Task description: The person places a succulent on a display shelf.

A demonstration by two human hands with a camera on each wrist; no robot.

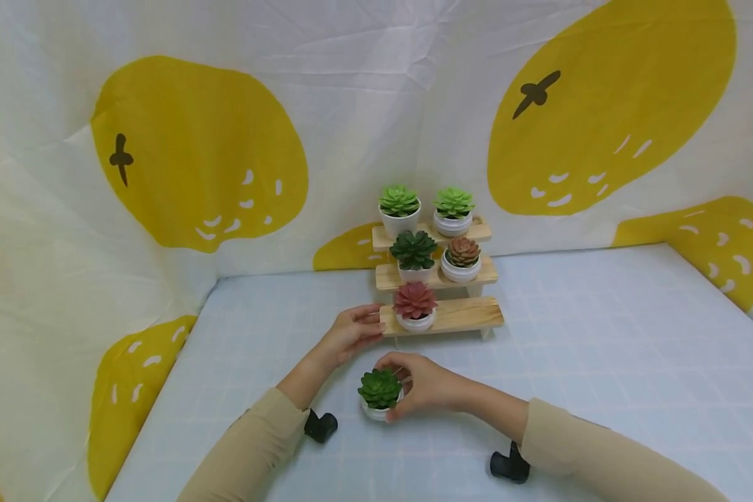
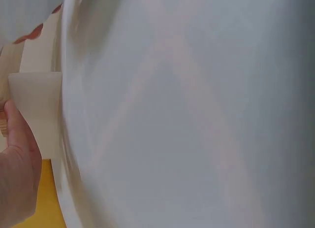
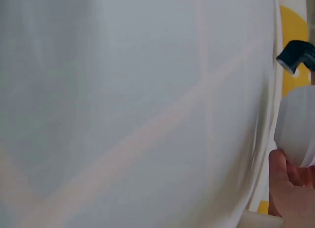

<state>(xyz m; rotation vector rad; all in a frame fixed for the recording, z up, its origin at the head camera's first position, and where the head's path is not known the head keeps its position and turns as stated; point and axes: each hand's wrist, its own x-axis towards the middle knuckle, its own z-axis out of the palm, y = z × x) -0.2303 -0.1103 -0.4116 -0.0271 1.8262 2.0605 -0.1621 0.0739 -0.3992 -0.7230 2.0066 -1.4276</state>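
My right hand (image 1: 431, 383) grips a small green potted succulent (image 1: 379, 390) by its white pot, thumb and fingers around the right side. In the right wrist view the white pot (image 3: 297, 127) shows at the right edge, with fingers against it. My left hand (image 1: 349, 336) holds the left end of a three-tier wooden stand (image 1: 467, 314) at its lowest shelf. A red potted succulent (image 1: 415, 307) stands on that shelf's left part. A dark green succulent (image 1: 413, 252) and a brownish one (image 1: 461, 255) occupy the middle shelf.
Two light green potted succulents (image 1: 399, 208) stand on the top shelf. A white cloth with yellow fruit prints (image 1: 201, 153) hangs behind the table (image 1: 602, 362), which has a pale checked cover. Black wrist devices (image 1: 510, 464) sit below both forearms.
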